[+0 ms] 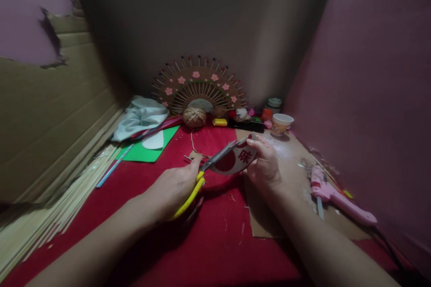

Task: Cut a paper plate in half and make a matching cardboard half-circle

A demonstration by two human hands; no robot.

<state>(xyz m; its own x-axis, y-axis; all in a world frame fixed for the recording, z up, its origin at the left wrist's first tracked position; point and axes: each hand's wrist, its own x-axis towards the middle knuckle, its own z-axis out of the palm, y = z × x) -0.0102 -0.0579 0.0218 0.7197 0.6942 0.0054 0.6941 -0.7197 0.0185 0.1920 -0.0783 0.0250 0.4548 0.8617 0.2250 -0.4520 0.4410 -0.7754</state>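
My left hand (178, 188) is closed round the yellow handles of a pair of scissors (218, 154). The grey blades point up and right, lying along the upper edge of a curved white piece with red printing (247, 158). A red disc and a red character show on that piece, which looks like part of a paper cup. My right hand (264, 161) pinches it at its right end, thumb on top. Both hands are above the red cloth (215, 233). Whether the blades are cutting into the piece I cannot tell.
Thin sticks (77, 193) lie at the left by green paper (148, 150). A twine ball (194, 117) stands before a decorated fan (198, 80). At the right are a paper cup (282, 124), cardboard (269, 224) and a pink glue gun (340, 197). Walls close in both sides.
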